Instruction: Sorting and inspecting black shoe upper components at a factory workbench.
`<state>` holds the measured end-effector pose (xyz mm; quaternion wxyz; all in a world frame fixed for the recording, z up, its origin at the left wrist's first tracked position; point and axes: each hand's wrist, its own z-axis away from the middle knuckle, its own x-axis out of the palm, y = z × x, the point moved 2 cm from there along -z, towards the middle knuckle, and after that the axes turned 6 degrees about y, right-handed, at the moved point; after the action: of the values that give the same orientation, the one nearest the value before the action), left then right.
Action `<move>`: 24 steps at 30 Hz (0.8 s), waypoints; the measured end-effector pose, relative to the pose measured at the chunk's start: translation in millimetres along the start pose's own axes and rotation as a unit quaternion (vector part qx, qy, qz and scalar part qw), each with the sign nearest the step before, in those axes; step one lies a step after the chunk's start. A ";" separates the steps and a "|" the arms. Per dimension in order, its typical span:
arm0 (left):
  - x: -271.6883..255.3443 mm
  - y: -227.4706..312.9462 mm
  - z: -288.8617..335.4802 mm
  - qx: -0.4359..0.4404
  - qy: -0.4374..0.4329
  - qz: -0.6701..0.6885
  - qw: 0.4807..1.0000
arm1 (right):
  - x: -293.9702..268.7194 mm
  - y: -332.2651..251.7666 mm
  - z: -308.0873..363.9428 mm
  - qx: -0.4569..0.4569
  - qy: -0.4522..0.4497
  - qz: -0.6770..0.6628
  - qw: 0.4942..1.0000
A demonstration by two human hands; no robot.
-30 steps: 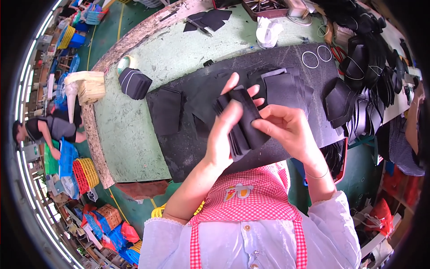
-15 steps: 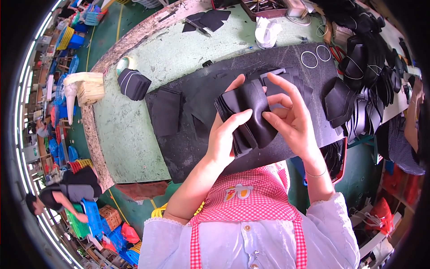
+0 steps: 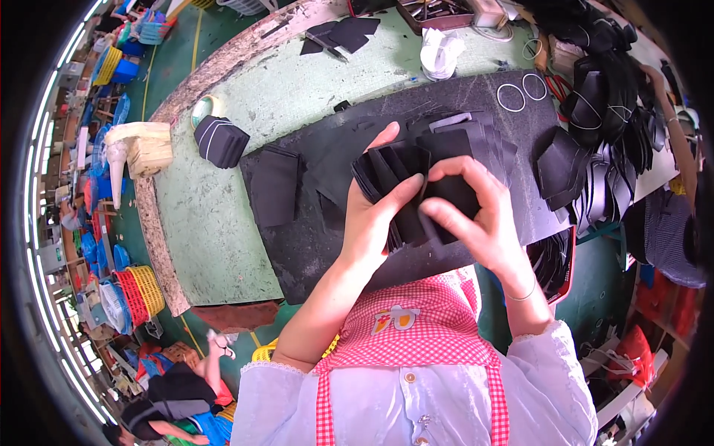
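A stack of thin black leather-like pieces (image 3: 390, 167) is gripped by my left hand (image 3: 368, 223), its thumb lying across the top and the fingers mostly hidden beneath. The layers fan apart along the stack's left side. My right hand (image 3: 487, 223) curls its thumb and fingers round the right-hand part of the stack, at a dark flap turned nearly edge-on. Exactly how many layers it grips I cannot tell. Under both hands is a dark work mat (image 3: 327, 256), with more flat black pieces (image 3: 487, 141) spread behind my right hand.
Rubber rings (image 3: 511, 97) lie on the mat's far right, near banded black bundles (image 3: 587, 111). Further left are a tied black stack (image 3: 221, 141), a tape roll (image 3: 204, 111) and a wooden block (image 3: 151, 147). A white bundle (image 3: 441, 54) stands behind the mat. Another person (image 3: 175, 401) bends at lower left.
The glossy piece bowed between my hands has folded over, and the stack now shows dull black faces. My right fingers have closed in toward my left thumb. The other person has moved nearer.
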<state>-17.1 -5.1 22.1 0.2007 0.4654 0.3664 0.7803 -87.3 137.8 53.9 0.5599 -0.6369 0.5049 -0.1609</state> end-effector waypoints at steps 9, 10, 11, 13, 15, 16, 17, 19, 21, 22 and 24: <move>-5.5 -5.6 -2.9 0.017 0.036 -0.029 0.999 | 9.3 -8.1 1.2 0.043 0.013 -0.043 0.998; -4.2 -4.6 -1.1 0.007 0.033 -0.018 0.999 | 8.3 -3.4 0.3 0.016 0.046 -0.012 0.999; -2.0 -2.5 0.8 -0.003 0.031 -0.007 0.999 | 7.8 -0.8 -2.9 -0.011 0.078 0.019 0.997; -0.8 1.7 3.0 -0.051 0.017 0.031 0.998 | 2.4 -4.4 -5.3 0.011 0.095 0.028 0.995; -5.2 -0.7 1.6 0.003 0.014 -0.018 1.000 | 5.8 -3.4 -3.1 0.076 -0.063 0.129 0.987; -0.9 -1.0 1.7 0.005 0.002 -0.007 1.000 | 10.2 -6.6 -2.8 0.019 -0.036 0.083 0.996; 0.8 -2.3 1.6 0.004 0.025 -0.029 0.999 | 16.2 -8.9 -0.7 0.068 -0.012 0.044 0.997; -0.7 -2.1 2.2 -0.022 0.002 0.026 0.999 | 11.3 -2.7 -4.2 0.080 -0.057 -0.036 0.995; -0.2 4.9 3.0 -0.035 0.014 0.026 0.999 | 5.5 4.3 -3.4 0.136 -0.045 -0.071 0.987; -0.9 7.0 3.2 -0.048 0.024 0.026 0.998 | 4.9 8.7 -4.0 0.117 -0.008 -0.035 0.992; -4.7 7.5 3.2 -0.041 0.016 0.034 0.998 | 1.0 3.7 -4.1 0.108 0.091 0.045 0.989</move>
<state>-11.8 -11.8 26.0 0.1877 0.4565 0.3211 0.8083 -91.7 135.2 51.6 0.5836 -0.5321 0.5617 -0.2464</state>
